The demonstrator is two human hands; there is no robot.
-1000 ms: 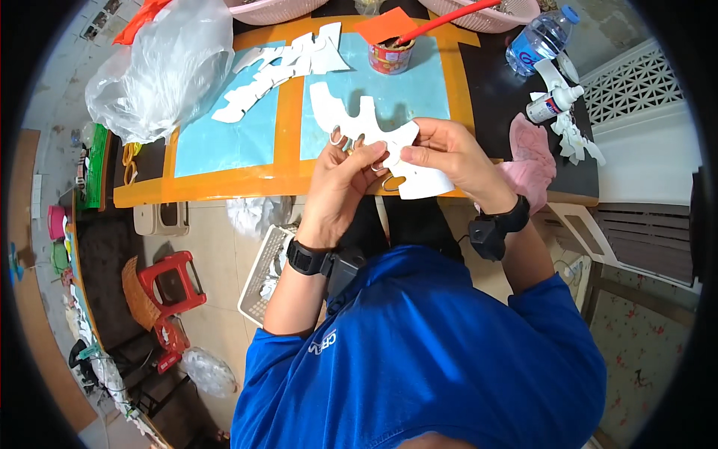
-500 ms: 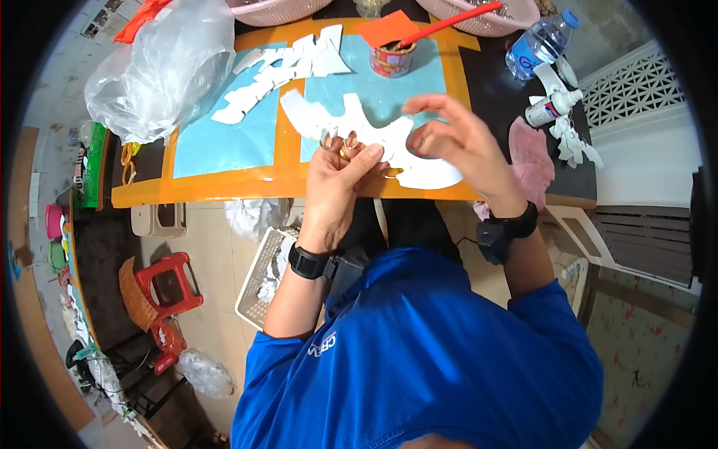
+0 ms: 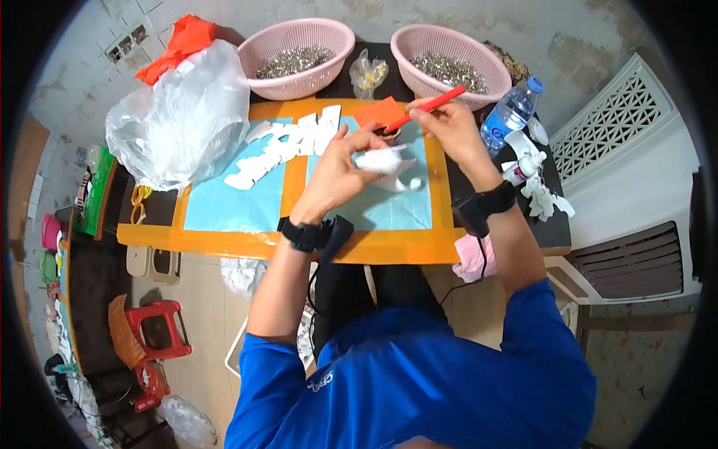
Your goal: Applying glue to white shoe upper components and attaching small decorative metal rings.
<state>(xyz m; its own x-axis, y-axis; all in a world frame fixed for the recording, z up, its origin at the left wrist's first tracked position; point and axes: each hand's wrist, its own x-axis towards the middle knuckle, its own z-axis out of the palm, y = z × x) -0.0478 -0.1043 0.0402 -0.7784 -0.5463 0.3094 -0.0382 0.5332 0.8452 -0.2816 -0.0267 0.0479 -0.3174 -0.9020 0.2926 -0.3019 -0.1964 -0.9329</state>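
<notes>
Head view looks down on an orange-edged table point(image 3: 224, 241) with pale blue panels. Left hand point(image 3: 338, 166) has its fingers curled around a white cut-out piece point(image 3: 389, 161), gripping it just above the right-hand blue panel. Right hand point(image 3: 449, 123) pinches a red stick point(image 3: 434, 105) between closed fingertips; its far end points down-left toward a small tin point(image 3: 390, 135) that the hands mostly hide. More white cut pieces point(image 3: 280, 150) lie in a row on the left panel. Behind them stand two pink baskets point(image 3: 295, 41) of small metal parts, a bulging clear plastic bag point(image 3: 179, 127) at left, and a water bottle point(image 3: 510, 116) at right.
</notes>
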